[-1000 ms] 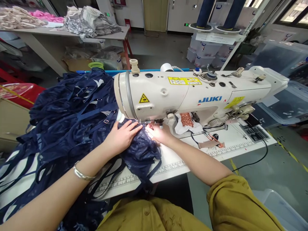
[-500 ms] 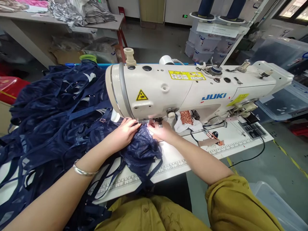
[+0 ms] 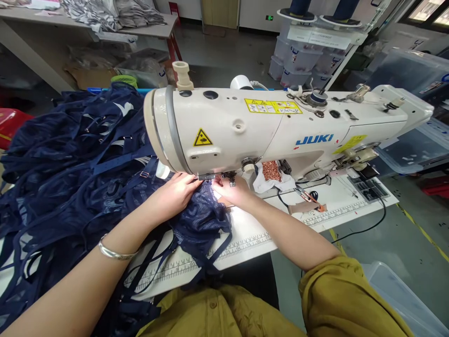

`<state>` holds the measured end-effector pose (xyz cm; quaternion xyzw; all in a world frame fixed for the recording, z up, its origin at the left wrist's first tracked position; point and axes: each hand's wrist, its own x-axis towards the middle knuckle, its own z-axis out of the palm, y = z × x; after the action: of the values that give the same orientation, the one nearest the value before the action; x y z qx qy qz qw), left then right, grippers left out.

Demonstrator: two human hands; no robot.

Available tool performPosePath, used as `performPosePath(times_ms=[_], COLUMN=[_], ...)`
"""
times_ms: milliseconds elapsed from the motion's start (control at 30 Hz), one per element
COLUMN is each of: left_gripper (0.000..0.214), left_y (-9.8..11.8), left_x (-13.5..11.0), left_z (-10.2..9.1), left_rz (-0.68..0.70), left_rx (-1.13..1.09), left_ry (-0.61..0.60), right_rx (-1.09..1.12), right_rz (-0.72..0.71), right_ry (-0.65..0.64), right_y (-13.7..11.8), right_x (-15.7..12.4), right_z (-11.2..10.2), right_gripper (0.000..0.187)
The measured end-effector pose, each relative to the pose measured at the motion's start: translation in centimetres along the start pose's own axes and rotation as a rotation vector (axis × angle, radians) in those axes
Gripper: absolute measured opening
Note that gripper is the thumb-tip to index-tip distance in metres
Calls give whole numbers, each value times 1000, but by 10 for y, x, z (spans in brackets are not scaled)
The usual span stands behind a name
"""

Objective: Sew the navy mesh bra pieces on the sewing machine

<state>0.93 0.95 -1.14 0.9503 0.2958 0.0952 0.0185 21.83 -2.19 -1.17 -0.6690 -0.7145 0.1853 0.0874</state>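
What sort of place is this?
Most likely a garment factory sewing floor: an industrial sewing machine, a big heap of navy lace garments beside it, and stacked fabric on a back table.

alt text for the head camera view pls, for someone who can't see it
A person's left hand and right hand press navy mesh fabric flat under the needle area of a white JUKI sewing machine on a white table. A large pile of navy garments lies to the left, and a silver bangle circles the left wrist.
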Motion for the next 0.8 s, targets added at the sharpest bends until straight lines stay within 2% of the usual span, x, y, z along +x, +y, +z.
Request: performPosePath(times_ms=[233,433,800], left_gripper=[46,48,46], left_y=[8,-2,-3], left_x=[2,2,2], left_z=[-2,1,1], left_rz=[-13,87,51], left_rx=[84,1,-70], left_ry=[4,24,28], right_rx=[14,-18,-13], right_rz=[-24,-8,-10], right_ry=[21,-4,5], right_y=[-1,-5,-3], right_x=[-3,-5,-3], right_z=[-3,-8,-5], right_gripper=[31,31,30])
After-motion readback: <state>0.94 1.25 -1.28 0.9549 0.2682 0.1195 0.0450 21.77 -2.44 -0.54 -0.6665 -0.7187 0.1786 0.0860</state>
